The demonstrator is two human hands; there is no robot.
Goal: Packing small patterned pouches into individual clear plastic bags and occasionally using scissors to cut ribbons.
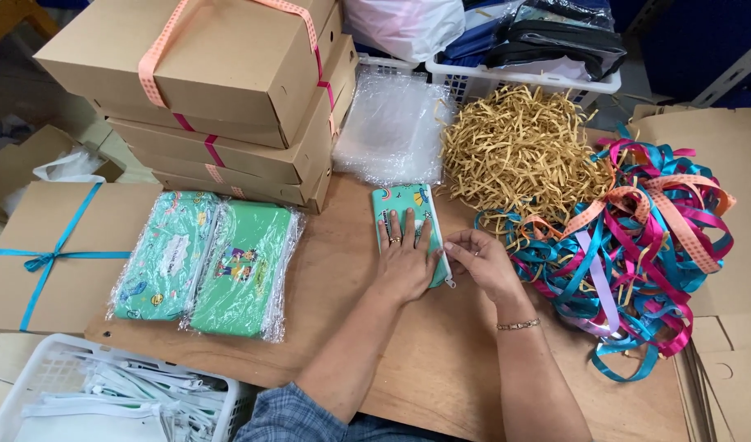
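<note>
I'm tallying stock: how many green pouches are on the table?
3. Two in clear wrap lie side by side at the table's left, pouch one and pouch two; a third pouch lies under the left hand, the right hand at its edge. More may be hidden.

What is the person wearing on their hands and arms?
The left hand has rings on two fingers. The right hand wears a thin gold-coloured bracelet at the wrist. A blue checked sleeve covers the upper left arm; both forearms are bare.

Teal pouch [410, 214] mostly covered by the left hand [404, 260], its print too small to read, white basket [40, 385] cut off by the bottom edge, cardboard sheets [719, 164] cropped at right
</note>
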